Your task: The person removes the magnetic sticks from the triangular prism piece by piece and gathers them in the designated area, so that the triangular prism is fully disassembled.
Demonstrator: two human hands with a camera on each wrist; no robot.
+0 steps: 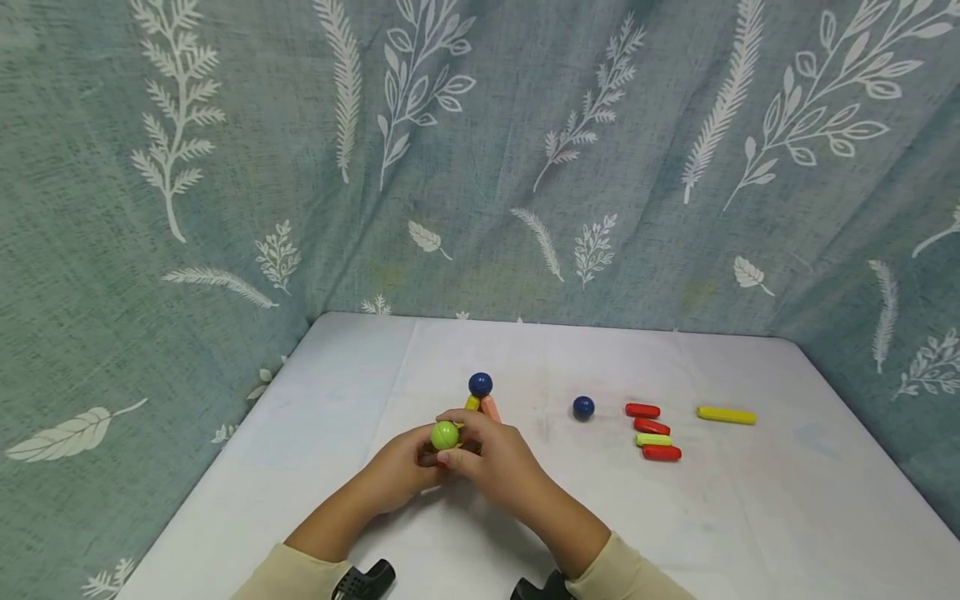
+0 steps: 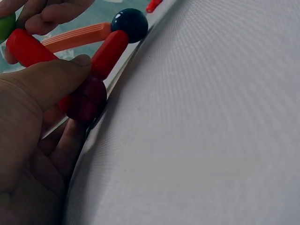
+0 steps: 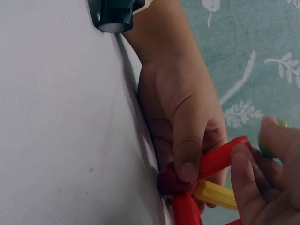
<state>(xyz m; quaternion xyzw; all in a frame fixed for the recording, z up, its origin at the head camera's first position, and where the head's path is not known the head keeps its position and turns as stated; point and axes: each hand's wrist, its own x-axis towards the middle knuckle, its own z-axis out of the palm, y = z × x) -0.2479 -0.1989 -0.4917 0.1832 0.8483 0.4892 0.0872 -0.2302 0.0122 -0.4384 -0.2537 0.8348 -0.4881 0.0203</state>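
Observation:
My left hand [image 1: 396, 477] grips a dark red ball [image 2: 84, 101] of a construction of coloured sticks and balls, its thumb lying on the ball. Red sticks [image 3: 218, 157] and a yellow stick [image 3: 216, 194] meet that ball. My right hand [image 1: 498, 462] pinches a green ball [image 1: 445, 435] at the end of a red stick. Farther out in the construction, a dark blue ball [image 1: 481, 384] tops a yellow stick and an orange stick [image 1: 490, 407]. The hands hide part of the construction in the head view.
On the white table [image 1: 750, 517], a loose dark blue ball [image 1: 582, 407] lies right of the hands. Beyond it are several short sticks, red [image 1: 662, 453] and yellow-green [image 1: 653, 439], and a longer yellow stick [image 1: 726, 415]. A leaf-patterned curtain [image 1: 480, 208] stands behind.

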